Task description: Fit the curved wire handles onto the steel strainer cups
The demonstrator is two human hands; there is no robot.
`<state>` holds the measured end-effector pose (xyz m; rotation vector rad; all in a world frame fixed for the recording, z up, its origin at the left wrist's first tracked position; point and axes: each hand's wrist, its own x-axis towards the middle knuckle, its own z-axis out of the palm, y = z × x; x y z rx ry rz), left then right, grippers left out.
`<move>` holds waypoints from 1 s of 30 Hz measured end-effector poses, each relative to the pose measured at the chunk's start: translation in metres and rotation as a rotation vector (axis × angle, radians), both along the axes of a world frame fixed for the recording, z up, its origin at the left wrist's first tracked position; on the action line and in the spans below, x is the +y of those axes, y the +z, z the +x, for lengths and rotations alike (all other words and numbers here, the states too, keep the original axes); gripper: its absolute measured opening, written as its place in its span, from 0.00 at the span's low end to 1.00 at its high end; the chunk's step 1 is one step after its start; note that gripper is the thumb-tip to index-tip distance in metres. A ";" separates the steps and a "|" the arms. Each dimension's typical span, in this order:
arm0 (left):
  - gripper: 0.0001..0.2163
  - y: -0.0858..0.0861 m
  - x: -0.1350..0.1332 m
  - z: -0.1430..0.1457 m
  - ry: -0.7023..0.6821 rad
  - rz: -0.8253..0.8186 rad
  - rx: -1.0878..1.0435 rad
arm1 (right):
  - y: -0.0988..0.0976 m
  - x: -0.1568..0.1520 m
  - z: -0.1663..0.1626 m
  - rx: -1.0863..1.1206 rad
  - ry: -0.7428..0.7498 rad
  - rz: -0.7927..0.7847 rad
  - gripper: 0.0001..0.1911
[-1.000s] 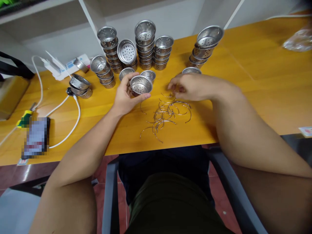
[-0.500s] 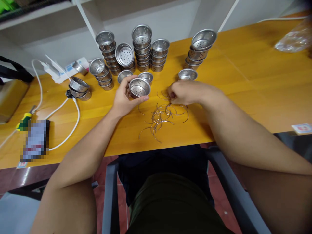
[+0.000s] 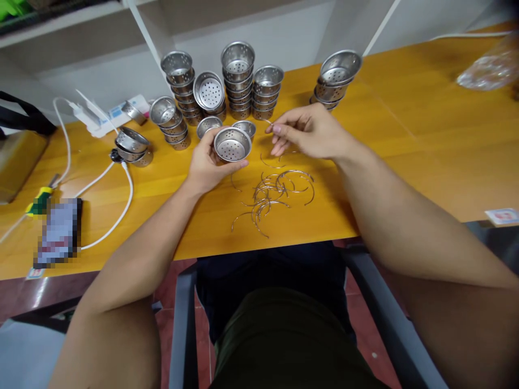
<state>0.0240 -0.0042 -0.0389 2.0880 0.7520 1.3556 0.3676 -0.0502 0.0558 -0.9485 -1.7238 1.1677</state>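
Shining held cup (image 3: 232, 142) – rnd, metal, w/ perf. base (image 3: 232, 153)

1 camera, head-worn: is looking forward and down from above the lap (image 3: 275, 270), is facing the table (image 3: 425, 124) close ahead, and is catching the shelf (image 3: 292, 35) farther off.

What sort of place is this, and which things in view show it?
Probably a workbench in a small workshop: stacked perforated metal cups and a pile of loose curved wires sit on a yellow-brown tabletop. Most of the room is out of view.
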 end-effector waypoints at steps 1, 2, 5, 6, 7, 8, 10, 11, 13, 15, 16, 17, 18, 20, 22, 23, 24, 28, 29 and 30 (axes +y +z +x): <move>0.51 0.001 -0.002 0.001 -0.002 -0.016 -0.007 | 0.001 -0.002 -0.002 0.017 -0.010 0.014 0.19; 0.50 0.002 -0.004 0.001 -0.005 -0.028 -0.018 | 0.003 -0.005 -0.004 0.021 -0.031 0.034 0.23; 0.50 0.006 -0.010 0.006 -0.014 -0.040 -0.051 | 0.007 -0.017 -0.017 -0.005 -0.095 0.097 0.26; 0.51 0.007 -0.012 0.008 -0.016 -0.045 -0.056 | 0.008 -0.021 -0.023 -0.010 -0.102 0.115 0.25; 0.51 0.009 -0.014 0.010 -0.018 -0.053 -0.057 | 0.007 -0.024 -0.029 -0.016 -0.104 0.136 0.24; 0.52 0.010 -0.016 0.012 -0.021 -0.062 -0.054 | 0.006 -0.028 -0.035 -0.023 -0.102 0.161 0.23; 0.53 0.013 -0.019 0.016 -0.032 -0.076 -0.049 | 0.003 -0.032 -0.046 -0.050 -0.097 0.214 0.21; 0.53 0.014 -0.020 0.018 -0.040 -0.074 -0.049 | 0.001 -0.033 -0.050 -0.071 -0.101 0.234 0.20; 0.52 0.016 -0.022 0.019 -0.059 -0.061 -0.051 | -0.001 -0.034 -0.054 -0.128 -0.124 0.249 0.17; 0.50 0.018 -0.023 0.018 -0.073 -0.054 -0.052 | -0.002 -0.034 -0.055 -0.189 -0.157 0.241 0.15; 0.49 0.018 -0.023 0.018 -0.077 -0.057 -0.050 | -0.002 -0.033 -0.054 -0.214 -0.171 0.234 0.15; 0.49 0.018 -0.023 0.017 -0.079 -0.062 -0.048 | -0.003 -0.032 -0.054 -0.234 -0.179 0.227 0.15; 0.49 0.018 -0.023 0.017 -0.081 -0.067 -0.047 | -0.003 -0.031 -0.053 -0.247 -0.185 0.220 0.15; 0.50 0.017 -0.023 0.018 -0.082 -0.071 -0.046 | -0.005 -0.030 -0.053 -0.254 -0.182 0.212 0.16; 0.51 0.018 -0.024 0.019 -0.082 -0.069 -0.049 | -0.006 -0.029 -0.053 -0.240 -0.173 0.219 0.15; 0.51 0.018 -0.025 0.020 -0.081 -0.071 -0.050 | -0.007 -0.029 -0.054 -0.235 -0.168 0.222 0.15; 0.51 0.019 -0.026 0.021 -0.079 -0.076 -0.047 | -0.007 -0.029 -0.054 -0.234 -0.166 0.221 0.14; 0.52 0.021 -0.031 0.023 -0.061 -0.090 -0.009 | -0.005 -0.030 -0.056 -0.266 -0.177 0.200 0.10; 0.52 0.022 -0.032 0.022 -0.053 -0.076 0.005 | -0.004 -0.030 -0.057 -0.275 -0.184 0.201 0.10; 0.52 0.022 -0.033 0.022 -0.043 -0.053 0.020 | -0.003 -0.031 -0.058 -0.284 -0.192 0.203 0.11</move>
